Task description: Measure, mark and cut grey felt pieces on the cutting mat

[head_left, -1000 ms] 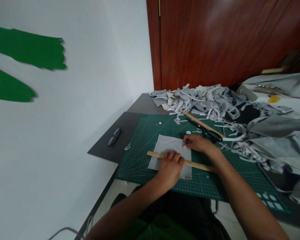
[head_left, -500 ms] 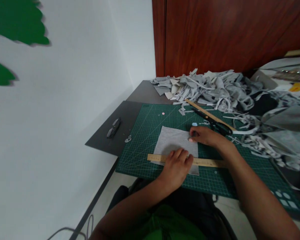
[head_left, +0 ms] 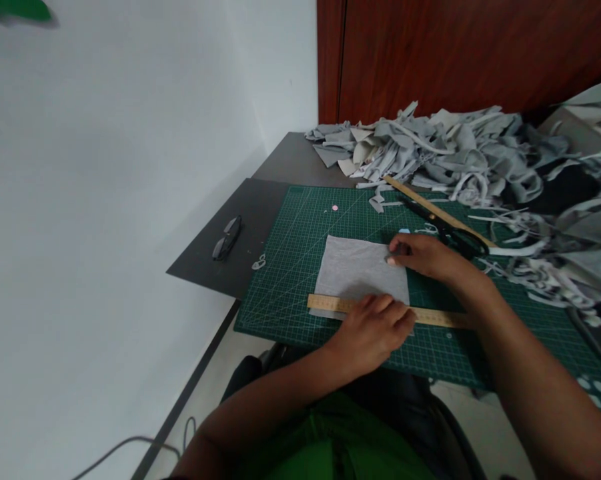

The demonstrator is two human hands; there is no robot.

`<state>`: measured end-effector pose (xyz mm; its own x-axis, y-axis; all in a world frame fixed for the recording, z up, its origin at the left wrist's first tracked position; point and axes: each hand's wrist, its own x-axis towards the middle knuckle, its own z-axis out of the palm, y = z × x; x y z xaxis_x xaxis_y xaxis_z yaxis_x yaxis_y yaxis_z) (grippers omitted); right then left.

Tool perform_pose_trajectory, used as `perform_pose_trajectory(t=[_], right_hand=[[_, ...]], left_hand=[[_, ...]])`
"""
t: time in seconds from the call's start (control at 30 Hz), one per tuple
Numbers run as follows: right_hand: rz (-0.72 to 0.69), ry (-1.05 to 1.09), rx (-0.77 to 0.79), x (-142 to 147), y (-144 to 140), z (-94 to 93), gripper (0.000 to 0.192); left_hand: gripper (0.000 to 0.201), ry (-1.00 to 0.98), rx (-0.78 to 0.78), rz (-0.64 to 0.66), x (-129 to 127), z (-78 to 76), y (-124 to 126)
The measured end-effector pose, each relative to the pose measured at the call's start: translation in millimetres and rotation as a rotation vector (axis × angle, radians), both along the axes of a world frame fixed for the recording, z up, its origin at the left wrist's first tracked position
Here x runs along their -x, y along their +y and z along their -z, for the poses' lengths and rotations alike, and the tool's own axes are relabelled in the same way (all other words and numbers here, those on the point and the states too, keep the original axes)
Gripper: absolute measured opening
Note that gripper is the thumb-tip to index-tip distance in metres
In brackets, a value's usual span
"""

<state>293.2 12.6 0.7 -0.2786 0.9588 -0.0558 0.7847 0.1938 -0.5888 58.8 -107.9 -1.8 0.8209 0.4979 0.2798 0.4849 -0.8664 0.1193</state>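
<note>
Fabric [head_left: 357, 267], a grey square, is lying flat on the green cutting mat [head_left: 290, 267], and we are pinning a wooden ruler [head_left: 330, 304] across its near edge. Our left hand [head_left: 375, 330] is pressing down on the ruler with the fingers curled over it, palm low. Our right hand [head_left: 423, 255] is resting at the cloth's far right corner, fingertips drawn together on the edge; whether they are pinching a marker or only the cloth, we cannot tell.

To do this step well, we judge that we should be spreading the left fingers wider along the ruler, since one pressing point lets the far end swing. Lining the ruler up with the mat's grid lines looks like the surest way to keep it square, and smoothing the cloth flat from the right corner should stop it creeping under the wood.

Just beyond the right hand, black scissors [head_left: 453, 233] are lying beside a second wooden stick [head_left: 415, 197]. Behind them a heap of grey scraps [head_left: 430, 147] is covering the back of the worktop [head_left: 290, 160]. To the left, well apart, glasses [head_left: 227, 237] are lying on a dark board [head_left: 240, 227].
</note>
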Motion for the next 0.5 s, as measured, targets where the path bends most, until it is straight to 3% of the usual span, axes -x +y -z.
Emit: perform_pose_trajectory(t=[0.13,0.27,0.4,0.5], right_hand=[[0.058,0.047,-0.131,4,3,9.5,0.018],[0.088,0.042,-0.163,4,3,14.9,0.019],[0.101,0.028,-0.143,2,4,16.1,0.021],[0.105,0.006,-0.135,1,6,17.3,0.022]], left_hand=[[0.035,-0.018,0.001,-0.256,-3,1.4,-6],[0.016,-0.002,0.018,-0.162,-2,2.2,-3],[0.026,0.006,0.011,-0.054,0,0.9,-1],[0.026,-0.001,-0.015,-0.096,-1,-0.1,-4]])
